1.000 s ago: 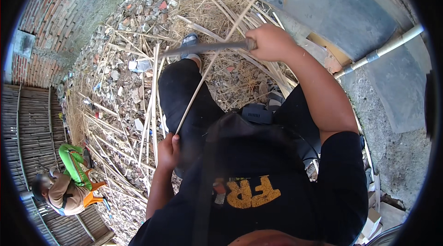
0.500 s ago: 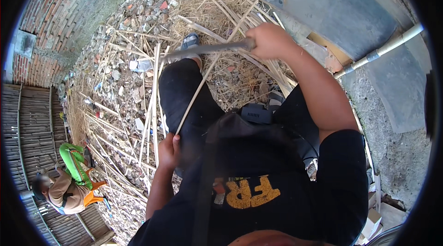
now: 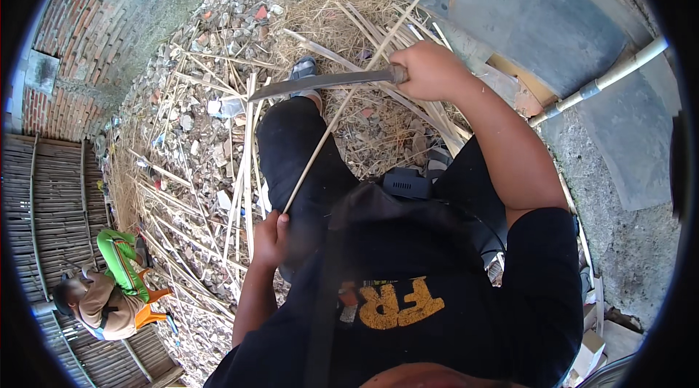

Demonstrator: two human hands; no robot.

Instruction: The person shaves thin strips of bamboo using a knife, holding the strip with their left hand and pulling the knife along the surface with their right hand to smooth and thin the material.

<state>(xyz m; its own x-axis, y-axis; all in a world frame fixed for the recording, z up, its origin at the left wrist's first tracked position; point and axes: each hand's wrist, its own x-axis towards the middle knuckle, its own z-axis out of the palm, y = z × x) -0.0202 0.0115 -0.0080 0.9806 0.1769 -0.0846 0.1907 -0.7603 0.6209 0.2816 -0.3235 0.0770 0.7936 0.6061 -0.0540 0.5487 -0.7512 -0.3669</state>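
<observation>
My left hand point(image 3: 271, 239) is closed round the lower end of a long thin bamboo strip point(image 3: 328, 128), beside my left thigh. The strip slants up and away to the right, past my knee and towards the grey panels. In my right hand point(image 3: 429, 71) is the handle of a machete point(image 3: 320, 82), the fingers wrapped round it. Its long dark blade points left across the strip, over my left foot, with the tip near some pale strips on the ground. Whether blade and strip touch, I cannot tell.
Split bamboo strips point(image 3: 244, 169) lie over rubble at my left, and more strips point(image 3: 429, 107) lie ahead by dry straw point(image 3: 335, 5). Grey panels point(image 3: 531, 16) and a pale pole point(image 3: 611, 75) border the right. Another person point(image 3: 109, 300) sits on an orange chair at lower left.
The machete blade, blurred before, now shows sharply and sits at a slightly different angle over the strip. Both hands keep their holds, with little other movement.
</observation>
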